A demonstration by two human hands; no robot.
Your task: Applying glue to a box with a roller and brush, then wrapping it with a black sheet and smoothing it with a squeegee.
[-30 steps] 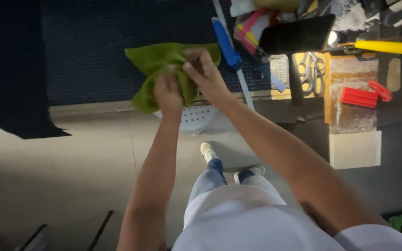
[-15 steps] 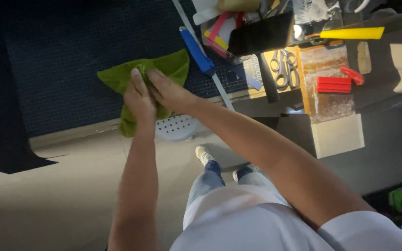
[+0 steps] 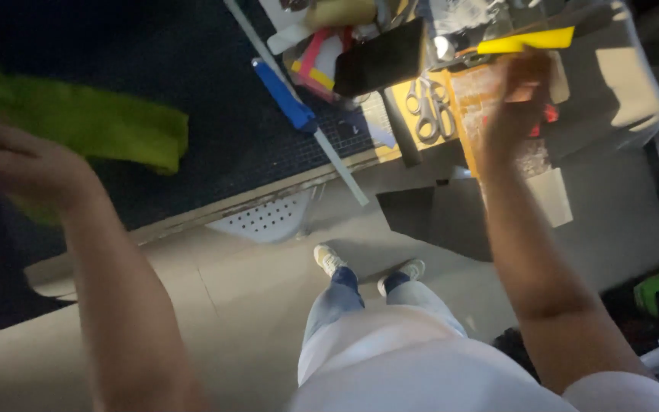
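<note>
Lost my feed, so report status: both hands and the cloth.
Left hand on the green cloth, grip blurred. Right hand over the red block beside the steel scissors, grip unclear. Nothing between them.

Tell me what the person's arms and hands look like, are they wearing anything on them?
Both arms are bare from the hands up past the elbows. The left hand and right hand wear no gloves, and I can see no watch or rings, though the picture is blurry. A white short sleeve shows at the right shoulder.
</note>
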